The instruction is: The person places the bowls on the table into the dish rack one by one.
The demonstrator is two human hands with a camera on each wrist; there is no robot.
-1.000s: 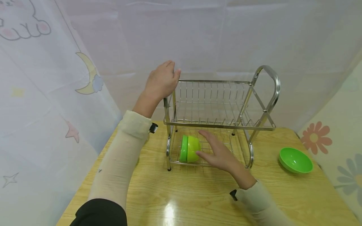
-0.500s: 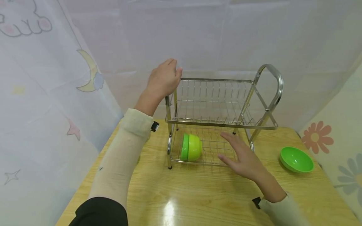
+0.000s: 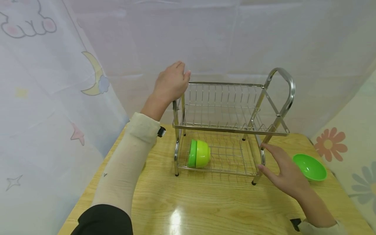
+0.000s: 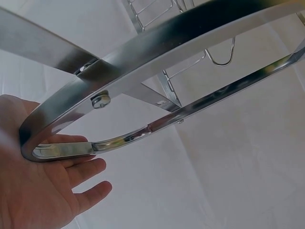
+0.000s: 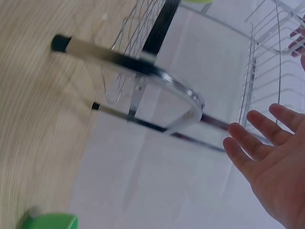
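Observation:
A two-tier metal dish rack (image 3: 230, 131) stands on the table. My left hand (image 3: 171, 83) rests on its left top handle; in the left wrist view the palm lies against the metal loop (image 4: 62, 112), fingers extended past it. On the lower tier, two nested bowls stand on their sides at the left: a green bowl (image 3: 192, 153) and a yellow-green bowl (image 3: 202, 154). My right hand (image 3: 286, 173), holding nothing, is by the rack's right front leg with fingers spread. Just beyond it a wide green bowl (image 3: 311, 167) sits upright, partly hidden by the hand.
The wooden table (image 3: 164, 205) reaches to a pale cloth backdrop (image 3: 223, 39) behind the rack. Patterned cloth hangs along the left and right sides. The rack's right handle loop (image 3: 289, 85) rises above the upper tier.
My right hand has moved from beside the nested bowls, out past the rack's right front leg, towards the wide green bowl. The left hand stays on the handle.

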